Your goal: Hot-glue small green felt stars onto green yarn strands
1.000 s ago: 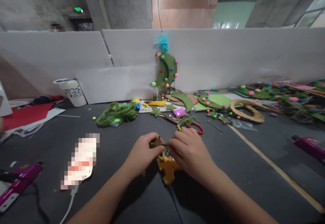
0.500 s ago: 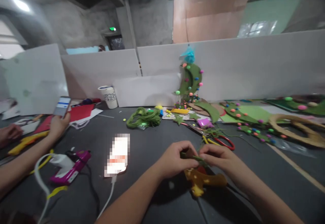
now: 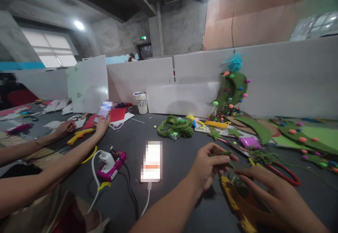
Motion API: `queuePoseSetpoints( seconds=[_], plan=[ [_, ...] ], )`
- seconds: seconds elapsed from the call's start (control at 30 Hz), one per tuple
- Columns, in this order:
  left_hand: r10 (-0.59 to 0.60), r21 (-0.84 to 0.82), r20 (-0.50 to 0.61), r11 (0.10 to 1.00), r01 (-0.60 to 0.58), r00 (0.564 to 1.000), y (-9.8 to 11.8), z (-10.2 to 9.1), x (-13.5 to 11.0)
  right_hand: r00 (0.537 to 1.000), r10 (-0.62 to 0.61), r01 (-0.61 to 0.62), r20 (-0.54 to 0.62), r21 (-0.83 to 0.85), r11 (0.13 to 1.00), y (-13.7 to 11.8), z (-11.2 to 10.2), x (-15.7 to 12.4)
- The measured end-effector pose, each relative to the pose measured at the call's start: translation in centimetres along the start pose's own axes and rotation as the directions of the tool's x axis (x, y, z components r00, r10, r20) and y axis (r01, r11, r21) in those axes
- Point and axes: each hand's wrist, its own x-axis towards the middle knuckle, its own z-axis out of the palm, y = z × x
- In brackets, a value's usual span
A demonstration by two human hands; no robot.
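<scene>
My left hand [image 3: 208, 166] is closed in a pinch on a small green felt piece [image 3: 224, 153], held just above the dark table [image 3: 179, 197]. My right hand [image 3: 274, 194] is open, its fingers stretched out flat over a yellow glue gun [image 3: 237, 206] that lies on the table below both hands. The right fingertips are a little apart from the green piece.
A lit phone [image 3: 151, 161] on a white cable lies to the left, beside a magenta glue gun [image 3: 111, 162]. Another person's arms [image 3: 52, 159] reach in from the left, one hand holding a phone [image 3: 104, 109]. Green yarn [image 3: 175, 126], red-handled scissors [image 3: 282, 173], a paper cup [image 3: 141, 102] and a pompom-covered felt crescent [image 3: 233, 88] sit beyond.
The view has swung left, bringing the other person's arms in. My right hand has let go of the green piece and spread its fingers; my left hand still pinches it.
</scene>
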Motion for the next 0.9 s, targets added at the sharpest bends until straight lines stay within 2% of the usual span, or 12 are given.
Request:
queuePoseSetpoints(
  seconds=[0.1, 0.2, 0.47, 0.53, 0.63, 0.73, 0.9],
  plan=[
    [0.031, -0.086, -0.073, 0.996, -0.037, 0.997, -0.2, -1.0, 0.8, 1.0, -0.016, 0.017, 0.009, -0.067, 0.998, 0.6, -0.2, 0.3],
    [0.014, -0.148, -0.12, 0.988, -0.032, 0.993, -0.4, -1.9, 1.4, 0.999, -0.047, 0.049, 0.016, -0.125, 0.991, 1.2, -0.7, 1.0],
    [-0.014, -0.176, -0.136, 0.984, -0.01, 0.991, -0.9, -2.5, 1.9, 0.997, -0.046, 0.055, 0.057, -0.163, 0.985, 1.5, -2.4, 3.8],
    [-0.014, -0.178, -0.149, 0.984, -0.013, 0.989, -0.8, -2.6, 2.0, 0.997, -0.044, 0.053, 0.064, -0.156, 0.986, 1.4, -2.4, 4.0],
    [-0.007, -0.174, -0.187, 0.984, -0.026, 0.982, -0.7, -2.9, 2.2, 0.999, -0.031, 0.033, 0.011, -0.154, 0.988, 1.9, -2.0, 3.8],
    [-0.017, -0.157, -0.218, 0.987, -0.018, 0.976, -0.8, -3.1, 2.5, 0.998, 0.014, -0.021, -0.055, -0.136, 0.99, 3.3, -1.5, 3.3],
    [-0.056, -0.128, -0.223, 0.991, 0.028, 0.973, -1.5, -3.3, 2.7, 0.998, 0.026, -0.034, -0.053, -0.17, 0.985, 5.5, -0.7, 2.8]
  ],
)
